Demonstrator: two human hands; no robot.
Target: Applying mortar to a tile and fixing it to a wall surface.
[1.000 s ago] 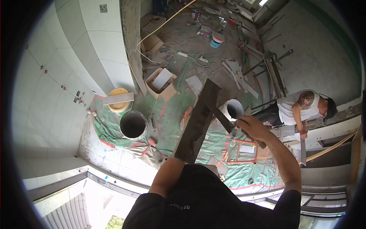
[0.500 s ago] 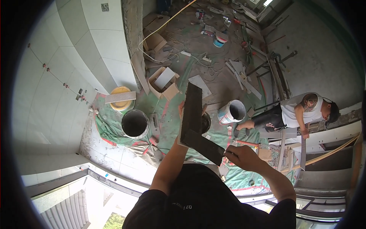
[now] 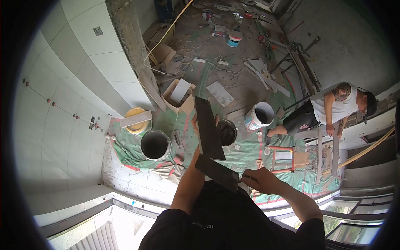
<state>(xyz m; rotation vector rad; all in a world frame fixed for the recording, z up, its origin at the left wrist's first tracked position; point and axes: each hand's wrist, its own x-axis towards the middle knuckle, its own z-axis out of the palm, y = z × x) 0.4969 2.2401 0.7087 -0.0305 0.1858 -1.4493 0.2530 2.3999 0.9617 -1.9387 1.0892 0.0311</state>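
My left hand (image 3: 194, 123), mostly hidden, grips a long rectangular piece (image 3: 207, 129), probably a tile, coated in dark grey mortar, from beneath, fingertips showing at its sides. My right hand (image 3: 260, 181) is closed on the handle of a flat trowel, whose dark-smeared blade (image 3: 216, 171) lies at the near end of the coated piece. Just behind the piece is a bucket (image 3: 227, 132) with dark contents.
Buckets (image 3: 155, 143) (image 3: 258, 114), a board-topped yellow pail (image 3: 137, 125), cardboard box (image 3: 173, 100), cables and scrap lie on green sheeting (image 3: 191, 166). At right a co-worker (image 3: 335, 106) in a white top bends, holding long strips (image 3: 335, 154). A tiled wall (image 3: 62, 133) stands left.
My right hand and trowel have come down from the piece's upper part to its near end. The held piece has swung more upright. The co-worker's hands have shifted on the strips.
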